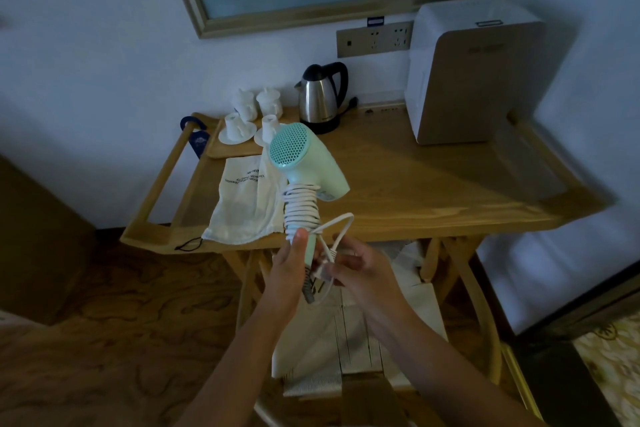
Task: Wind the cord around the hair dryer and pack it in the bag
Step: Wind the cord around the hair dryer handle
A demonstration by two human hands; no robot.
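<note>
Head view, dim room light. The pale mint-green plastic hair dryer (304,163) is held upright in the air over the near edge of the light wooden desk (415,191), its round perforated intake grille facing the camera. The white cord (300,209) is coiled in close turns around the upper handle, just under the body; a loose loop stands out to the right of the coils.

Left hand (289,270): grip closed around the lower handle, thumb lying up the front and touching the lowest coils. Right hand (356,269): fingers curled, pinching the free end of the cord just beside the handle base. The white plug seems to sit between the two hands (partly hidden, not clear).

The cream cloth drawstring bag (247,198) lies flat on the desk behind and to the left of the dryer, printed text on it, its mouth at the near desk edge with a black drawstring (188,244) hanging over. The dryer is not in it.

Further back on the desk: a steel electric kettle with black handle (322,97), white lidded cups on a wooden tray (239,146), a white box-shaped appliance (474,73) at the right.
</note>
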